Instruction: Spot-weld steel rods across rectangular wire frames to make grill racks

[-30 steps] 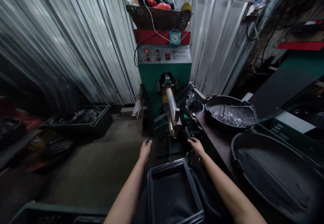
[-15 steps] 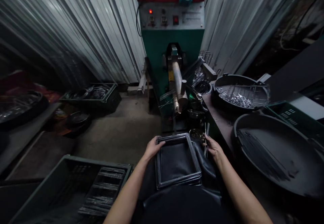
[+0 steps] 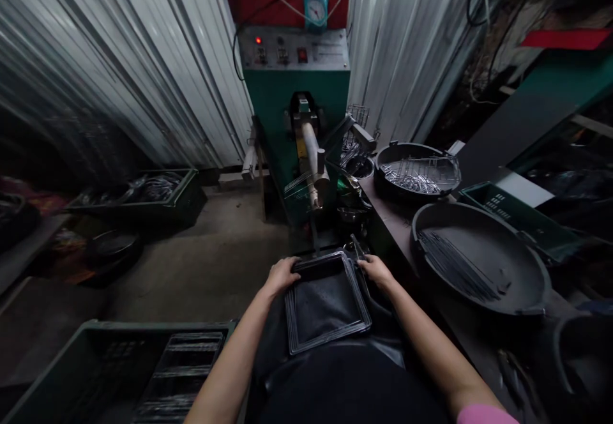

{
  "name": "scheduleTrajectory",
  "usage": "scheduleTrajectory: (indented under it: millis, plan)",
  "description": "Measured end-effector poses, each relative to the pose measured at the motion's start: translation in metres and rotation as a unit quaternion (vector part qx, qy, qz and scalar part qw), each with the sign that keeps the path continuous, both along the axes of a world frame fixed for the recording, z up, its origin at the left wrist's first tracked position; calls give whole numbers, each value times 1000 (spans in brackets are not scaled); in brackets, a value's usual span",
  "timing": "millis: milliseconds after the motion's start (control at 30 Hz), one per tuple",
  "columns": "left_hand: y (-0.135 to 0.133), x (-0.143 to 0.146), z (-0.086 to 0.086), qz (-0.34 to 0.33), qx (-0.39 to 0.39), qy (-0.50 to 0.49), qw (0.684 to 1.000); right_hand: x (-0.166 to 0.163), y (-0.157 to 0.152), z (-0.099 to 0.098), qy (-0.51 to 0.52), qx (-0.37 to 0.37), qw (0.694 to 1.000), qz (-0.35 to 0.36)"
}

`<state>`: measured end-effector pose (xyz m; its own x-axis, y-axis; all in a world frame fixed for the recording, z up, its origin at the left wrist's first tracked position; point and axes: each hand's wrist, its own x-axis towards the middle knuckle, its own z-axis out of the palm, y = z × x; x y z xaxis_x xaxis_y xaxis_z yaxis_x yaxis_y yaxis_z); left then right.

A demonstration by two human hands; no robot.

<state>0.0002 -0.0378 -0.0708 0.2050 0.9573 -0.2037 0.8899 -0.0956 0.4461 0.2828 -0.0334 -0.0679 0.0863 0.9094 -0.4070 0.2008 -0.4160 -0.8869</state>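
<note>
Where the wall rises ahead of you: corrugated metal wall [image 3: 158, 60], pale grey, behind everything.
Machine in front: green machine [image 3: 330, 89], red light lit on its panel, a metal arm jutting toward you.
Crate at your left: green crate [image 3: 158, 326], more wire frames inside.
Round trays at your right: the near tray [image 3: 493, 245] carries dark rods; the far tray [image 3: 426, 149] holds a heap of bright metal pieces.
Stack between your arms: rectangular wire frames [image 3: 357, 291], piled slightly askew on your dark-covered lap [image 3: 345, 386].
Your left hand [image 3: 282, 275]: fingers bent over the stack's far-left corner, thumb on the inner side, closed around it.
Your right hand [image 3: 378, 271]: fingers pinched together on thin rods, just beside the stack's right edge.
Thin rods [image 3: 357, 246]: tilted, their upper ends pointing away from you.
</note>
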Motion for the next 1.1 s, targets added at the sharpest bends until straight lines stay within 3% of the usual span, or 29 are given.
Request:
scheduleTrajectory:
  millis: [200, 467, 633, 767, 833, 900, 967, 1100]
  plan:
    - [18, 42, 5, -37, -2, 57, 998, -14, 20, -13, -51, -22, 998, 27]
    - [-8, 54, 11, -43, 51, 82, 994, -13, 12, -12, -33, -10, 999, 37]
    - [-12, 64, 9, -45, 45, 77, 995, 2, -8, -9, -41, 67, 997, 6]
    - [-14, 55, 21, -57, 49, 43, 996, 14, -29, 8, -82, 165, 982, -37]
    - [-20, 37, 28, -21, 69, 14, 997, 18, -40, 13, -123, 223, 966, -41]
    - [-29, 18, 31, 55, 88, 0, 995, 18, -48, 9, -158, 263, 951, -26]
    - [-38, 3, 29, 120, 82, -2, 989, 14, -53, -1, -166, 254, 953, 13]
    - [-46, -2, 17, 154, 70, -14, 985, 4, -53, -26, -161, 199, 965, 61]
